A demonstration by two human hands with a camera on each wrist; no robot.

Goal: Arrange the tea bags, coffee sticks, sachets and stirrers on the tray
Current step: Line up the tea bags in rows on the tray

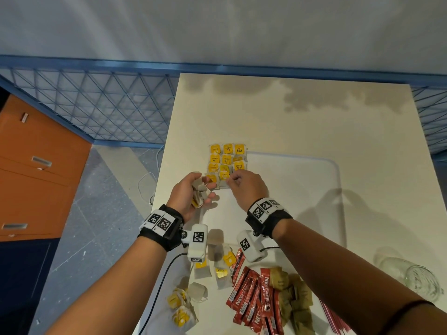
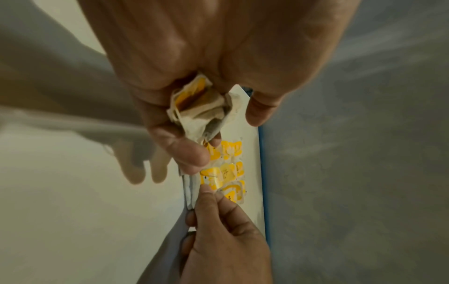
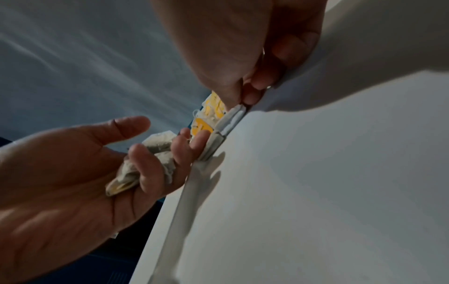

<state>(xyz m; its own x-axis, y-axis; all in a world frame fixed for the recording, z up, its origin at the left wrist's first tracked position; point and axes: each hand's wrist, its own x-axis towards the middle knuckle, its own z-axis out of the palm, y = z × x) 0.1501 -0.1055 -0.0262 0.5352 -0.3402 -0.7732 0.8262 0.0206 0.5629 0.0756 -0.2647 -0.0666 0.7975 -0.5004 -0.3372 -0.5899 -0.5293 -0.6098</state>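
A white tray (image 1: 290,189) lies on the table, and a grid of yellow-tagged tea bags (image 1: 227,160) fills its far left corner. My left hand (image 1: 209,189) grips a crumpled bunch of tea bags (image 1: 199,192) just left of the grid's near row; the bunch (image 2: 201,109) shows between its curled fingers. My right hand (image 1: 231,181) pinches a tea bag at the near edge of the grid (image 2: 228,169), thumb and forefinger together by the tray rim (image 3: 189,184). Loose tea bags (image 1: 217,269), red coffee sticks (image 1: 254,298), brown sachets (image 1: 295,301) and stirrers (image 1: 333,317) lie nearer me.
A clear glass jar (image 1: 416,279) lies at the table's right near side. A cable (image 1: 164,284) hangs off the left table edge. Blue mesh fencing (image 1: 96,110) and an orange cabinet (image 1: 36,165) stand to the left. Most of the tray surface is bare.
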